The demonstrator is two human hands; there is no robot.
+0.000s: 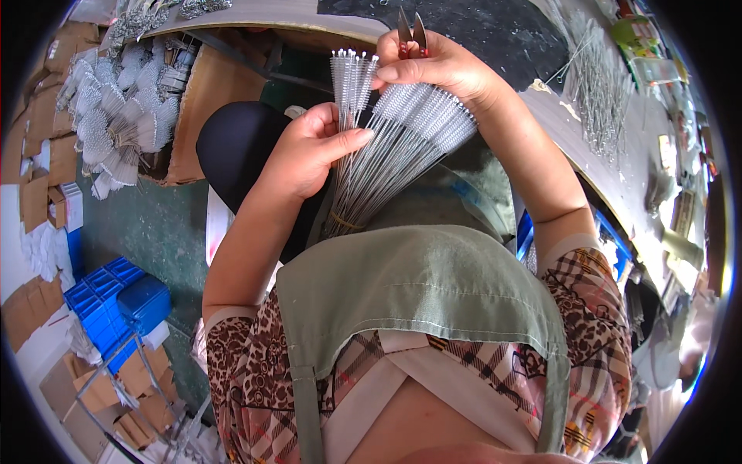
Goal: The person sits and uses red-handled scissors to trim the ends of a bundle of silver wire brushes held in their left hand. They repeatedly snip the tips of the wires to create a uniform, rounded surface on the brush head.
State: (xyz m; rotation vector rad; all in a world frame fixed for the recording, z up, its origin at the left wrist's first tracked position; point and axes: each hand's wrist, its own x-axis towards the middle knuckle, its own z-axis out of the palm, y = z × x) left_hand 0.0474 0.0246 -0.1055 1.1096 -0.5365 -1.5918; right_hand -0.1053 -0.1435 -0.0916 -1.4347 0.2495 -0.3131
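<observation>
A bundle of thin wire brushes (pixel 425 116) with white bristle heads fans out above my lap, the stems drawn together by a yellowish band (pixel 346 223). My left hand (pixel 313 147) is closed round a smaller group of these brushes (pixel 352 81) at the left, its thumb across the stems. Small red-handled pliers (pixel 412 42) are tucked in my right hand (pixel 437 68), their two pointed jaws apart and facing away from me. The thumb and forefinger of that hand meet beside the brush tips; whether they pinch a brush is hard to see.
A worktable (pixel 572 116) with a dark mat (pixel 495 31) lies ahead, loose wire stems (pixel 599 93) at its right. Many brush bundles (pixel 124 116) fill a cardboard box (pixel 212 108) at the left. Blue crates (pixel 112 298) and cartons (pixel 147 379) stand on the green floor.
</observation>
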